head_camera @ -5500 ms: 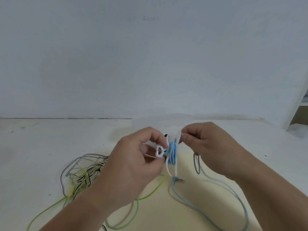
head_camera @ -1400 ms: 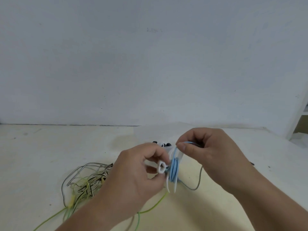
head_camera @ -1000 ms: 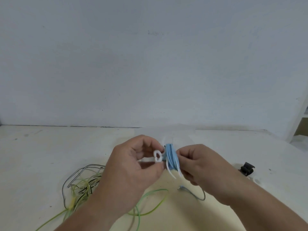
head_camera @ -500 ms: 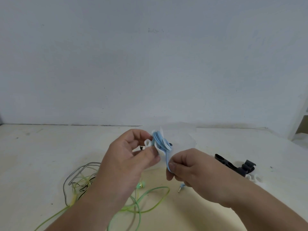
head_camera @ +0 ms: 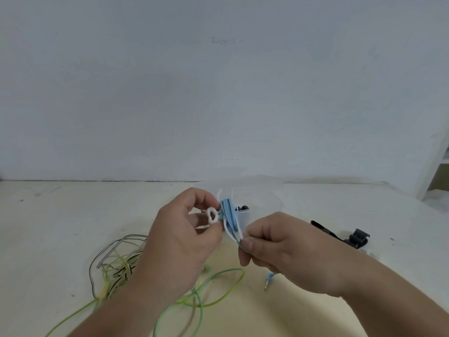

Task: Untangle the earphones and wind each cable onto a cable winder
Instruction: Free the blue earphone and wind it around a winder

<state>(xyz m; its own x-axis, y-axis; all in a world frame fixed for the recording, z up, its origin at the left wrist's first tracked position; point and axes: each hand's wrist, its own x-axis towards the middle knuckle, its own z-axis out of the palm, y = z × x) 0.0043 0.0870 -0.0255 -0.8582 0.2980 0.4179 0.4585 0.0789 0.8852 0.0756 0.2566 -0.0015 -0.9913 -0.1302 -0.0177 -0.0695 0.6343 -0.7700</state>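
Note:
My left hand [head_camera: 179, 242] pinches a white cable winder [head_camera: 213, 215] by its heart-shaped end, above the table. A blue earphone cable [head_camera: 229, 214] is wound in several turns round the winder's middle. My right hand [head_camera: 281, 249] pinches the cable's loose end just below the winder's white prongs. The blue cable's jack plug [head_camera: 268, 280] hangs under my right hand, near the tabletop. A tangle of green and black earphone cables [head_camera: 121, 263] lies on the table at the left, partly hidden behind my left forearm.
A black cable winder [head_camera: 349, 237] lies on the table at the right. A clear plastic box [head_camera: 257, 198] with dark small parts stands behind my hands. The pale tabletop [head_camera: 60, 215] meets a white wall at the back; a white shelf post [head_camera: 435, 161] stands far right.
The long loose blue cable has been wound onto the winder, leaving a short tail. My right hand dropped from above the winder to below it, holding the cable end.

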